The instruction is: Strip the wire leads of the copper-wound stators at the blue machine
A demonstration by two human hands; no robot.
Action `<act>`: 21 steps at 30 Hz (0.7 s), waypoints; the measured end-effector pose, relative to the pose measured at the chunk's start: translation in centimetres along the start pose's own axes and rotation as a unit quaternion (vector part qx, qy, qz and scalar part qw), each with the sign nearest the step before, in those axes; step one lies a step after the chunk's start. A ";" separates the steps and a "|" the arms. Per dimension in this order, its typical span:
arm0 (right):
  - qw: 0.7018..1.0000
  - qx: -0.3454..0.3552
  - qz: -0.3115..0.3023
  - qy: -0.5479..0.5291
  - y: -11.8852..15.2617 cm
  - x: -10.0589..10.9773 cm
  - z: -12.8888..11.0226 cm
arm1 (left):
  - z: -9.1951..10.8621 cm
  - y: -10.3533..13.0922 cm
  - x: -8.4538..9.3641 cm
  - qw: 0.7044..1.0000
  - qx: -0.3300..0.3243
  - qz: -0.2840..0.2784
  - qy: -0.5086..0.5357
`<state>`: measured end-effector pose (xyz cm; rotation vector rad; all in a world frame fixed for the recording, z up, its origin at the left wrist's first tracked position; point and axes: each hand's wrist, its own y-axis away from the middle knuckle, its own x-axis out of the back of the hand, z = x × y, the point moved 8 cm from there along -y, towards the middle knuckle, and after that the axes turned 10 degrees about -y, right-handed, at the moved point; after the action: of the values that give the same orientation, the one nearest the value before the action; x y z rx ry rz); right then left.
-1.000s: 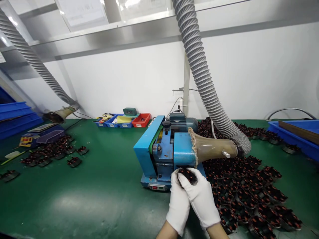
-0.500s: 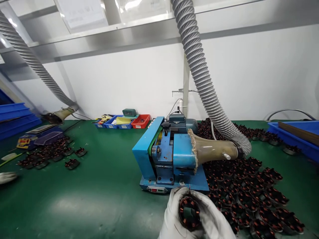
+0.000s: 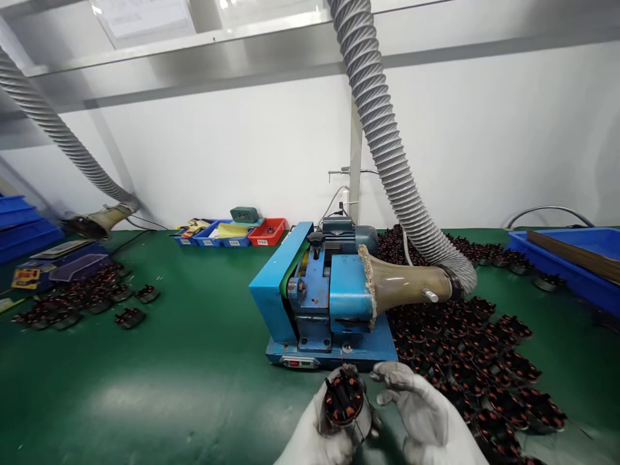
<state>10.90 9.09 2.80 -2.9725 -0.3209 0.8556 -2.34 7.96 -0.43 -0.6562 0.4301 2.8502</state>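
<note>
My left hand (image 3: 323,427), in a white glove, is wrapped round a motor stator (image 3: 343,399) at the lower middle of the head view. The stator's black slotted end with copper windings faces up, and thin wires stick out from it. Just to the right, my gloved right hand (image 3: 426,416) is open, thumb and fingers apart, their tips darkened. It is close to the stator but apart from it. Behind both hands stands a blue belt sander (image 3: 314,297) with a switch panel on its base.
Many similar stators (image 3: 484,374) cover the bench right of the machine. A smaller group (image 3: 97,294) lies at left. A grey extraction hose (image 3: 387,142) drops to the sander's hood. Small blue bins and a red bin (image 3: 267,232) line the wall; a blue tray (image 3: 571,258) is at right.
The stator has turned from showing its open bore to standing end up. My right hand has come apart from it to the right. A white-gloved shape at the left edge has left view.
</note>
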 end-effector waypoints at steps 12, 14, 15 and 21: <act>0.951 0.159 -0.093 0.247 -0.5 -2.5 -2.9 | -0.4 1.0 -3.6 0.964 0.075 -0.174 0.189; 0.951 0.170 -0.089 0.243 -0.5 -2.7 -3.4 | -0.4 1.2 -4.4 0.956 0.094 -0.195 0.196; 0.957 0.167 -0.084 0.223 -0.6 -2.7 -3.5 | -0.5 1.1 -4.6 0.957 0.095 -0.194 0.191; 0.987 -0.030 0.136 -0.083 -1.2 0.4 -0.4 | -3.1 -0.2 -2.2 0.996 0.078 -0.029 0.039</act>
<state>11.18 10.33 3.06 -3.0528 0.0614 1.1420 0.89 6.91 -2.16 -0.7385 0.6280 2.7090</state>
